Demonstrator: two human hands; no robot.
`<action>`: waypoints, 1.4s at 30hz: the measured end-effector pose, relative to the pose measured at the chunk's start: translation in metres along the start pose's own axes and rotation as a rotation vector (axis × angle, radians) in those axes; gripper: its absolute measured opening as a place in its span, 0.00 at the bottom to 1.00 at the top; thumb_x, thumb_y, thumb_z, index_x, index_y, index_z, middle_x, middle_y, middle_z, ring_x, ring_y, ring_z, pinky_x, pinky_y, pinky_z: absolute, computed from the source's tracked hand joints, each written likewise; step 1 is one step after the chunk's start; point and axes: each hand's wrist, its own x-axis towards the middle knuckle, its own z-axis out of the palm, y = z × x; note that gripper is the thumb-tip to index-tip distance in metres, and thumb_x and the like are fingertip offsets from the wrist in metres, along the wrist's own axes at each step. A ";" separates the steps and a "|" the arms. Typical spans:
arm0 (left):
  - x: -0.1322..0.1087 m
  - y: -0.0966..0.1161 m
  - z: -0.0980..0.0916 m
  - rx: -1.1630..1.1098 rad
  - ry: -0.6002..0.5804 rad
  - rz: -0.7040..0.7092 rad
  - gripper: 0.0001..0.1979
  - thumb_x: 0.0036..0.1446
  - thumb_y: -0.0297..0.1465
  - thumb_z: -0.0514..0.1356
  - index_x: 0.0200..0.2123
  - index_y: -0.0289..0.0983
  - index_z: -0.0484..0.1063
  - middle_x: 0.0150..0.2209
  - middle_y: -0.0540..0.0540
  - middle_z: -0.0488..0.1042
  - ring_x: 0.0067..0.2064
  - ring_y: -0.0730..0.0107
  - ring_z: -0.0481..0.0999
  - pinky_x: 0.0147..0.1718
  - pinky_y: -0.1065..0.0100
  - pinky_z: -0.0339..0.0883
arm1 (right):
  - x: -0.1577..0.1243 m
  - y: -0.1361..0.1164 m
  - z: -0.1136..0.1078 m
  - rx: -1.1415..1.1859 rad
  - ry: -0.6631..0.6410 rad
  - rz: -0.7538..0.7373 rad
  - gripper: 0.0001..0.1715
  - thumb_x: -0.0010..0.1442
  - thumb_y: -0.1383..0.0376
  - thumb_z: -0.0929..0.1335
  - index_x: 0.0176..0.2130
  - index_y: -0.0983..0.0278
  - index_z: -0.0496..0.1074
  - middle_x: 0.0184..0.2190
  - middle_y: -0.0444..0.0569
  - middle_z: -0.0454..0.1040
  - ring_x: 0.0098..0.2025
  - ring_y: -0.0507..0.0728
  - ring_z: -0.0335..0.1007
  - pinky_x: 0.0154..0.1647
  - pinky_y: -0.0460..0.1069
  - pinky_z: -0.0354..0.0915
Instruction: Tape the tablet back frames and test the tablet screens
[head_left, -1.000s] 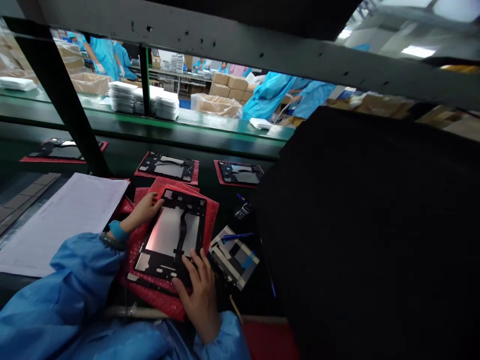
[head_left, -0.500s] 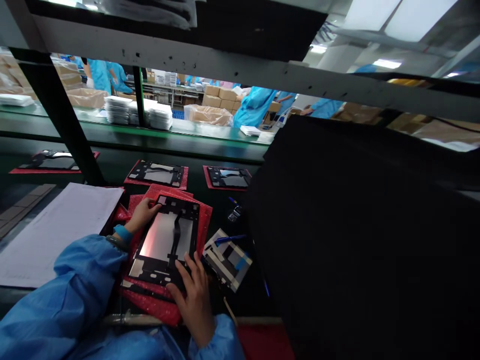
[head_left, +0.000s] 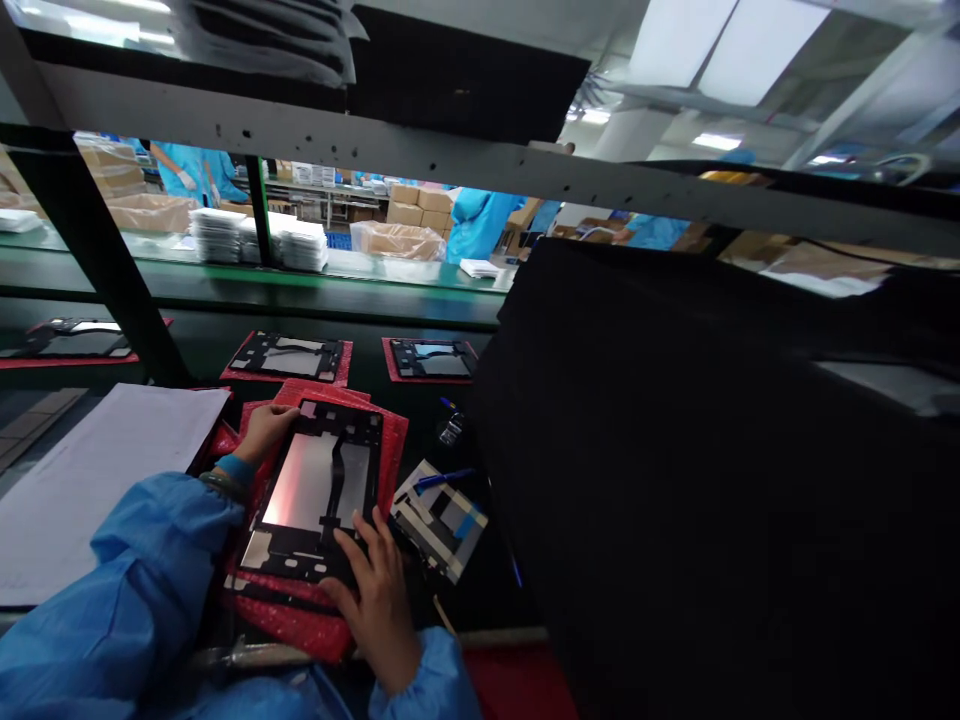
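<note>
A tablet screen panel (head_left: 304, 490), its silver back framed in black with a dark flex cable down it, lies on red bubble-wrap bags (head_left: 315, 625). My left hand (head_left: 266, 430) grips the panel's upper left corner between its fingers. On the lower right part of the panel rests my right hand (head_left: 381, 610), fingers spread and flat. Another dark strip (head_left: 277, 595), perhaps the edge of a second panel, shows beneath the near edge.
Left lies a white paper sheet (head_left: 112, 480). Right are a taped card piece (head_left: 442, 520), a blue pen (head_left: 444, 478) and a large black cover (head_left: 675, 480). More panels (head_left: 289, 357) on red bags line the back. A green post (head_left: 97, 250) and grey beam (head_left: 450, 165) cross the view.
The whole view has shifted slightly, so things appear farther left and a little lower. Both hands keep nearly the same places on the panel.
</note>
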 end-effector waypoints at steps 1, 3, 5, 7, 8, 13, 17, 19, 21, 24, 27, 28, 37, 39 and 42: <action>0.001 0.000 0.000 -0.020 -0.012 -0.018 0.13 0.60 0.35 0.59 0.45 0.34 0.70 0.44 0.45 0.73 0.42 0.64 0.75 0.39 0.59 0.72 | 0.000 0.000 0.000 0.000 0.005 0.002 0.27 0.58 0.55 0.68 0.56 0.55 0.65 0.59 0.50 0.64 0.63 0.66 0.55 0.55 0.65 0.65; 0.003 0.001 0.000 -0.048 -0.041 -0.056 0.14 0.60 0.35 0.58 0.47 0.34 0.69 0.45 0.44 0.73 0.42 0.64 0.75 0.39 0.59 0.72 | 0.000 0.000 0.000 0.007 0.012 0.008 0.27 0.58 0.55 0.68 0.56 0.55 0.65 0.59 0.50 0.64 0.64 0.66 0.55 0.55 0.65 0.65; 0.004 0.003 0.001 -0.063 -0.067 -0.090 0.15 0.60 0.35 0.58 0.48 0.34 0.69 0.46 0.43 0.72 0.43 0.64 0.75 0.40 0.58 0.72 | 0.000 0.000 0.001 0.022 0.019 0.009 0.27 0.58 0.55 0.68 0.56 0.55 0.65 0.59 0.50 0.64 0.64 0.66 0.54 0.55 0.64 0.65; 0.003 0.005 0.000 -0.071 -0.076 -0.104 0.15 0.60 0.35 0.58 0.48 0.34 0.68 0.47 0.43 0.72 0.44 0.63 0.75 0.41 0.57 0.72 | 0.000 0.000 0.001 0.036 0.025 0.010 0.27 0.58 0.55 0.68 0.56 0.55 0.66 0.59 0.50 0.65 0.63 0.66 0.55 0.56 0.65 0.65; 0.003 0.007 0.000 -0.071 -0.075 -0.102 0.15 0.60 0.35 0.58 0.49 0.34 0.68 0.47 0.43 0.72 0.44 0.63 0.74 0.41 0.57 0.72 | 0.000 0.000 0.001 0.042 0.027 0.013 0.27 0.58 0.55 0.69 0.55 0.55 0.66 0.58 0.50 0.65 0.63 0.66 0.55 0.56 0.65 0.65; 0.001 0.017 -0.003 -0.057 -0.078 -0.069 0.15 0.59 0.36 0.59 0.45 0.33 0.70 0.46 0.46 0.73 0.44 0.60 0.74 0.40 0.58 0.72 | -0.001 0.000 0.001 0.067 0.059 0.021 0.26 0.57 0.57 0.70 0.54 0.56 0.67 0.57 0.51 0.66 0.62 0.66 0.57 0.55 0.64 0.66; -0.003 0.023 -0.005 -0.099 -0.127 -0.044 0.13 0.60 0.35 0.59 0.43 0.33 0.71 0.41 0.47 0.74 0.39 0.65 0.75 0.36 0.62 0.73 | -0.003 0.003 0.001 0.071 0.084 0.009 0.26 0.57 0.55 0.69 0.55 0.55 0.67 0.57 0.51 0.66 0.62 0.66 0.57 0.55 0.64 0.66; -0.006 0.025 -0.004 -0.149 -0.150 -0.030 0.12 0.60 0.35 0.58 0.41 0.33 0.71 0.39 0.47 0.74 0.36 0.69 0.75 0.33 0.64 0.72 | -0.003 0.004 0.002 0.063 0.086 0.002 0.26 0.58 0.54 0.68 0.55 0.55 0.66 0.57 0.51 0.66 0.62 0.66 0.57 0.55 0.64 0.66; -0.010 0.028 -0.001 -0.214 -0.160 -0.008 0.10 0.60 0.34 0.59 0.40 0.33 0.71 0.35 0.48 0.74 0.32 0.72 0.74 0.30 0.67 0.71 | -0.003 0.005 0.002 0.054 0.080 -0.007 0.26 0.58 0.54 0.68 0.56 0.55 0.66 0.57 0.51 0.66 0.62 0.66 0.57 0.54 0.65 0.67; -0.015 0.035 0.004 -0.325 -0.159 0.054 0.18 0.48 0.32 0.67 0.43 0.34 0.70 0.29 0.52 0.73 0.29 0.73 0.74 0.29 0.70 0.69 | -0.003 0.005 0.000 0.052 0.067 -0.017 0.26 0.59 0.53 0.67 0.55 0.54 0.66 0.57 0.50 0.66 0.62 0.66 0.57 0.54 0.65 0.67; -0.017 0.046 0.005 -0.421 -0.158 0.111 0.29 0.33 0.30 0.71 0.44 0.34 0.72 0.30 0.50 0.75 0.31 0.71 0.75 0.31 0.70 0.69 | -0.005 0.005 -0.001 0.057 0.073 -0.014 0.28 0.59 0.51 0.66 0.57 0.54 0.64 0.58 0.50 0.65 0.63 0.67 0.56 0.54 0.65 0.66; -0.017 0.050 0.004 -0.445 -0.152 0.122 0.29 0.31 0.31 0.71 0.42 0.34 0.73 0.31 0.49 0.76 0.31 0.71 0.75 0.32 0.70 0.69 | -0.006 0.006 -0.001 0.063 0.089 -0.015 0.31 0.58 0.49 0.66 0.58 0.54 0.62 0.59 0.51 0.64 0.63 0.67 0.56 0.55 0.65 0.65; 0.048 0.088 -0.041 -0.472 0.322 0.100 0.14 0.56 0.30 0.62 0.46 0.34 0.70 0.39 0.47 0.74 0.34 0.72 0.75 0.32 0.67 0.72 | -0.015 0.011 0.003 0.109 0.164 0.016 0.44 0.60 0.42 0.57 0.67 0.61 0.45 0.65 0.58 0.52 0.64 0.69 0.52 0.57 0.65 0.62; 0.068 0.093 -0.048 -0.430 0.466 0.051 0.14 0.60 0.33 0.58 0.48 0.35 0.68 0.46 0.43 0.72 0.41 0.66 0.75 0.38 0.60 0.73 | -0.015 0.013 0.005 0.103 0.159 0.004 0.43 0.61 0.43 0.57 0.66 0.62 0.46 0.65 0.58 0.53 0.64 0.69 0.52 0.57 0.65 0.62; 0.086 0.098 -0.054 -0.350 0.609 0.024 0.17 0.61 0.36 0.57 0.51 0.35 0.67 0.51 0.42 0.70 0.47 0.60 0.73 0.44 0.54 0.71 | -0.015 0.017 0.008 0.092 0.143 -0.012 0.43 0.62 0.43 0.56 0.66 0.63 0.48 0.64 0.58 0.54 0.64 0.69 0.52 0.57 0.65 0.62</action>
